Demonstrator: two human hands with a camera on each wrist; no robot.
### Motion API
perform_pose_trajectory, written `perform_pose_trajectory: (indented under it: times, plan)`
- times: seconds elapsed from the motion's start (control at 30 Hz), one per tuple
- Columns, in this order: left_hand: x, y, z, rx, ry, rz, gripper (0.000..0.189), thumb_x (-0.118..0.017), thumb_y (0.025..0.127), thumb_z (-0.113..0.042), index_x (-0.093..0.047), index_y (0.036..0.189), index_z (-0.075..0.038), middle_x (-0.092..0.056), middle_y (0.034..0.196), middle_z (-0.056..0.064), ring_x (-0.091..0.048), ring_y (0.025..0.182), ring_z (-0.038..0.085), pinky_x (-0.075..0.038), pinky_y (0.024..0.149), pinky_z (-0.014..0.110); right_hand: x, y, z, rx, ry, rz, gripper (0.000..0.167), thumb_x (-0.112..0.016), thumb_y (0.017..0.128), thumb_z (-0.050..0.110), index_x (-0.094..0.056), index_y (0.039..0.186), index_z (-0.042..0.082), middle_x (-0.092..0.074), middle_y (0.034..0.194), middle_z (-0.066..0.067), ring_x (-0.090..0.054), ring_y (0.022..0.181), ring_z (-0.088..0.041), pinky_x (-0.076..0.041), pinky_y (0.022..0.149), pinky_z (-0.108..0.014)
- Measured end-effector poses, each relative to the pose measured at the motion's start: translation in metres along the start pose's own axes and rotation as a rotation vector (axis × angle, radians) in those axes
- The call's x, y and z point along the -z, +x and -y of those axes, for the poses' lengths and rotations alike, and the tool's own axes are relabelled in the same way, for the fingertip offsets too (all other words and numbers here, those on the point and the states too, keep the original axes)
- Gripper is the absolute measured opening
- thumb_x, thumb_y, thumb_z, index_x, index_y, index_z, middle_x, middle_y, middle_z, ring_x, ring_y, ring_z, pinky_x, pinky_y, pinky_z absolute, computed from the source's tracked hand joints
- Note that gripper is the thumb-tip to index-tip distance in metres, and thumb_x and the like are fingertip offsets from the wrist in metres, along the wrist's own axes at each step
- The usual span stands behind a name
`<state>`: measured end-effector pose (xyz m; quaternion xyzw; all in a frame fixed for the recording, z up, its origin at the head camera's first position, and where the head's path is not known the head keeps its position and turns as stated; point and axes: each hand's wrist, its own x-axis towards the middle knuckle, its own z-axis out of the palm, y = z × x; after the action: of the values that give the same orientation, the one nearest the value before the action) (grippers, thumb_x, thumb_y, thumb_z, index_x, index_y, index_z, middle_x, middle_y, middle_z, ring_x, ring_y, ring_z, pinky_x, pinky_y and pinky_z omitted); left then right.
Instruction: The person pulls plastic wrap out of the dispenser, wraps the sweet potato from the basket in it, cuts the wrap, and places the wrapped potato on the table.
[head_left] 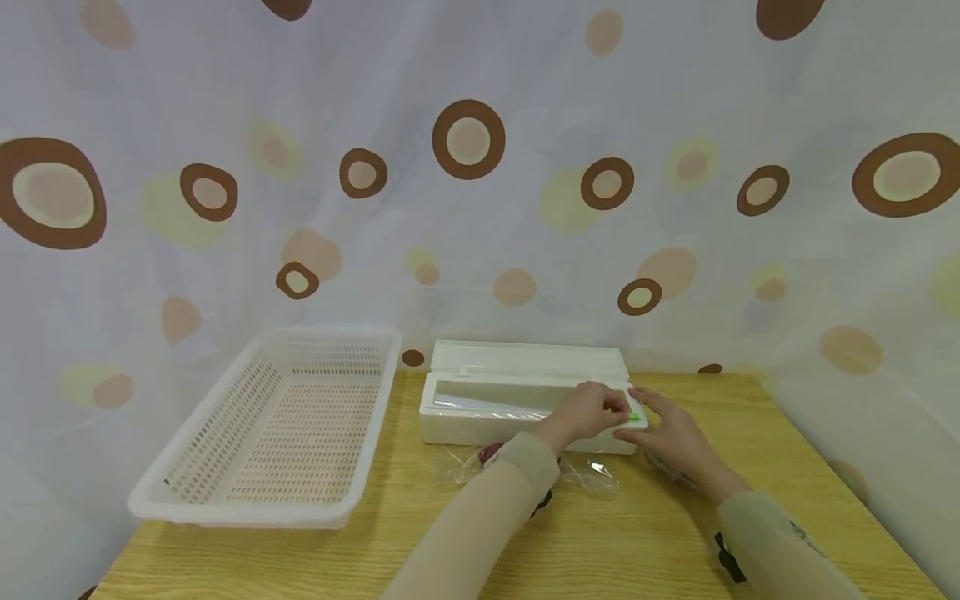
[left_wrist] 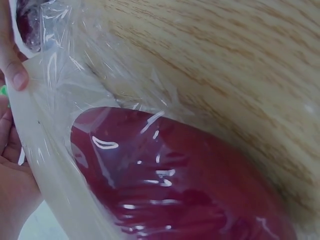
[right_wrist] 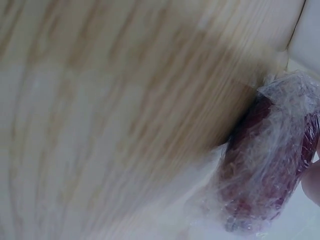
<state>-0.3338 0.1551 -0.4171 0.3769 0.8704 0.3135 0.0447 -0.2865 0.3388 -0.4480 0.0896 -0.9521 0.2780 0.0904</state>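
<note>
A long white cling film dispenser (head_left: 465, 427) stands on the table with its lid (head_left: 528, 360) raised. My left hand (head_left: 588, 410) reaches over its right end and pinches at the small green slider (head_left: 633, 416). At that same end, my right hand (head_left: 675, 433) grips the corner, thumb in front. Clear film (head_left: 597, 477) hangs from the dispenser's front onto the table. Under the film lies a smooth, dark red oblong thing (left_wrist: 165, 175), mostly hidden by my left forearm in the head view. A similar dark red piece wrapped in film (right_wrist: 272, 160) lies below my right hand.
To the left stands a large white perforated plastic basket (head_left: 360, 475). Behind the wooden table (head_left: 600, 550) hangs a pale curtain (head_left: 495, 225) with brown and beige circles, which also runs along the right side.
</note>
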Motion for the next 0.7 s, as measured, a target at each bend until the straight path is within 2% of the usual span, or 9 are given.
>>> perform_pose_trajectory:
  times: [0.17,0.37,0.7]
  plan:
    - [-0.0018,-0.0004,0.0018,-0.004,0.024,-0.004,0.011,-0.061,0.092,-0.028,-0.070,0.093,-0.021,-0.067,0.088,-0.015,-0.054,0.081,-0.001,-0.042,0.071,0.012,0.0005,-0.0005,0.0007,-0.003,-0.018,-0.004,0.091,-0.069,0.073,0.060,-0.041,0.142,0.006,-0.038,0.147,-0.018,-0.040,0.127,-0.046,-0.041,0.091,-0.060]
    - [-0.0021,0.0000,0.0027,-0.029,0.076,-0.013,0.012,-0.062,0.092,-0.026,-0.071,0.095,-0.018,-0.066,0.085,-0.012,-0.050,0.071,0.000,-0.039,0.063,0.011,0.0009,-0.0015,-0.0005,-0.009,-0.036,-0.004,0.092,-0.068,0.072,0.063,-0.042,0.142,0.008,-0.038,0.147,-0.018,-0.044,0.123,-0.045,-0.044,0.087,-0.057]
    - [0.0004,-0.0042,0.0049,-0.052,0.100,-0.034,0.014,-0.062,0.092,-0.025,-0.072,0.097,-0.016,-0.066,0.088,-0.010,-0.051,0.073,0.000,-0.040,0.065,0.010,-0.0013,-0.0014,-0.0029,0.018,-0.032,-0.008,0.092,-0.067,0.074,0.061,-0.040,0.142,0.005,-0.036,0.148,-0.019,-0.044,0.124,-0.045,-0.045,0.087,-0.055]
